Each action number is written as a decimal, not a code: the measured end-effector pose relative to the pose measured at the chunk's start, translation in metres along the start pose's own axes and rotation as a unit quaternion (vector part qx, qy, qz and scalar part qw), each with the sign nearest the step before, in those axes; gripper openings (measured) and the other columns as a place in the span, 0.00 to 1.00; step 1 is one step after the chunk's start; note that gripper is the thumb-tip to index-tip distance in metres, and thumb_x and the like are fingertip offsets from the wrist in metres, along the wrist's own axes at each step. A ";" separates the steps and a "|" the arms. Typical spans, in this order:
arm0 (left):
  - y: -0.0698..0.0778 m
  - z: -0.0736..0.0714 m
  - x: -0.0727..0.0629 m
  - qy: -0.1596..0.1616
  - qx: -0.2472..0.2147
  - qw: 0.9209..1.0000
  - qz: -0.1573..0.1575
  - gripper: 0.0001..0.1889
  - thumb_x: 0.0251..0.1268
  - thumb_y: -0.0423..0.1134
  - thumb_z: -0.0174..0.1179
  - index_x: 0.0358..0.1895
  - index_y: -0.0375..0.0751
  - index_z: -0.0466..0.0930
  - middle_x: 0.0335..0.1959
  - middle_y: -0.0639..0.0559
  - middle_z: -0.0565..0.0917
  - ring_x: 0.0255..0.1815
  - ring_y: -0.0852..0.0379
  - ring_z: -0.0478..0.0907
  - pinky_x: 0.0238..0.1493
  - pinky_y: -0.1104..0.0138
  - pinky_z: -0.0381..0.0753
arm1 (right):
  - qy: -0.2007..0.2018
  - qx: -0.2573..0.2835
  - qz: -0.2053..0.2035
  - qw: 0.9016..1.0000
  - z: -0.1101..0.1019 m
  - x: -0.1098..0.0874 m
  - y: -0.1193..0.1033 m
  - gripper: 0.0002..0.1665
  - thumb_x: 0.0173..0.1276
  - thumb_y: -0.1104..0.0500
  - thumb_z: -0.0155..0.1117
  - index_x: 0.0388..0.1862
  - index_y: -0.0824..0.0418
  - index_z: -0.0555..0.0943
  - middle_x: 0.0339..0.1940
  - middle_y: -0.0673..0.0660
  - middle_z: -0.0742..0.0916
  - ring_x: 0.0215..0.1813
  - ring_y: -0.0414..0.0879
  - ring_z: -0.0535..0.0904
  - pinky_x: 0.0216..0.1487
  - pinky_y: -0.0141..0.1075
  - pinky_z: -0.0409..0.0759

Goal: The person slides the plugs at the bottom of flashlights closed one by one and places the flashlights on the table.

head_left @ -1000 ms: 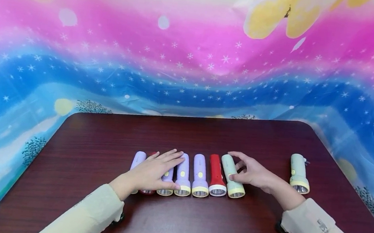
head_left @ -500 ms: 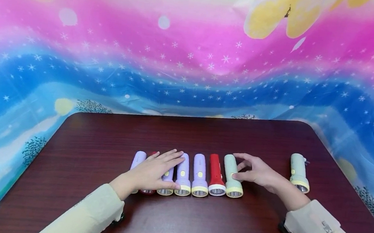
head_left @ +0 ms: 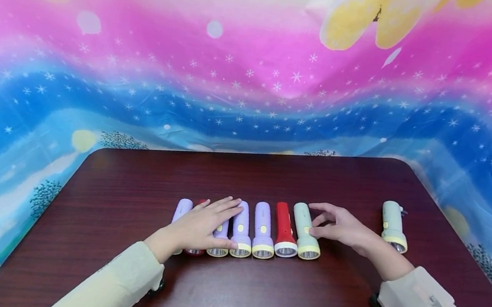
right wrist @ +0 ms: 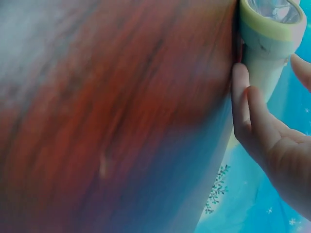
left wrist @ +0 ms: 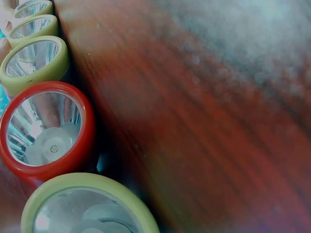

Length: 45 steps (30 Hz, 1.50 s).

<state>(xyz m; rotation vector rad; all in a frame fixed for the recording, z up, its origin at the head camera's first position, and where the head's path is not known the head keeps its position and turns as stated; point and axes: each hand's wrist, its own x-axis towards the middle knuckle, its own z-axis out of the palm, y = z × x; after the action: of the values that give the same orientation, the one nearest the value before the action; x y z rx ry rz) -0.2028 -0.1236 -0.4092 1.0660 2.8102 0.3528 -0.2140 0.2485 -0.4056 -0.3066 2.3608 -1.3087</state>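
Note:
Several flashlights lie side by side in a row, lenses toward me. My left hand (head_left: 198,226) is spread flat across the left part, covering much of a dark red flashlight (head_left: 194,252) and a purple one (head_left: 221,232). Its fingertips rest on another purple flashlight (head_left: 242,221). Right of that come a purple flashlight (head_left: 262,218) and a red one with a white rim (head_left: 284,226). At the row's right end lies a pale green flashlight (head_left: 303,221). My right hand (head_left: 339,228) is beside it, fingers loosely bent along its side, thumb near its yellow switch.
Another pale green flashlight (head_left: 393,223) lies apart at the right, a small prong sticking out of its side. The dark wooden table (head_left: 252,296) has rounded far corners. A colourful printed cloth (head_left: 255,73) hangs behind and around it.
My right hand has shifted right, from over the green flashlight to its side. That flashlight has straightened slightly, its lens end moving left. The left hand stays in place.

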 end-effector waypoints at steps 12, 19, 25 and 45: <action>0.000 -0.001 0.001 -0.002 0.003 1.000 -0.002 0.48 0.60 0.75 0.54 0.78 0.53 0.58 0.81 0.57 0.56 0.82 0.53 0.52 0.74 0.39 0.58 | 0.077 -0.059 -0.023 0.995 -0.033 -0.031 0.007 0.40 0.69 0.53 0.67 0.75 0.66 0.64 0.52 0.63 0.85 0.50 0.48 0.82 0.46 0.34 0.81; 0.001 0.000 0.001 0.000 0.003 1.000 -0.005 0.48 0.59 0.76 0.54 0.78 0.54 0.58 0.81 0.57 0.57 0.82 0.53 0.52 0.74 0.39 0.59 | 0.126 -0.097 -0.009 0.987 -0.058 -0.054 0.014 0.37 0.72 0.50 0.63 0.74 0.65 0.66 0.54 0.64 0.84 0.46 0.35 0.83 0.45 0.31 0.82; 0.000 0.000 0.000 0.001 -0.002 1.000 -0.004 0.48 0.59 0.75 0.54 0.78 0.54 0.58 0.81 0.57 0.57 0.82 0.52 0.53 0.75 0.39 0.58 | 0.165 -0.118 -0.014 0.979 -0.084 -0.073 0.025 0.35 0.74 0.51 0.62 0.73 0.65 0.67 0.48 0.51 0.86 0.43 0.26 0.81 0.40 0.32 0.84; -0.001 0.002 0.000 0.010 -0.001 1.000 0.001 0.48 0.59 0.75 0.55 0.78 0.53 0.59 0.81 0.57 0.57 0.81 0.53 0.53 0.74 0.39 0.59 | 0.216 -0.165 0.025 0.962 -0.116 -0.084 0.064 0.35 0.71 0.54 0.65 0.67 0.76 0.68 0.38 0.46 0.89 0.37 0.12 0.67 0.34 0.19 0.71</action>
<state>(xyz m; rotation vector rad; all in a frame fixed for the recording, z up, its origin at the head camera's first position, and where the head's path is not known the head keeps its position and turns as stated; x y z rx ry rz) -0.2035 -0.1241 -0.4116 1.0722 2.8258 0.3703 -0.1925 0.4023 -0.3846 -0.0560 2.9391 -1.0323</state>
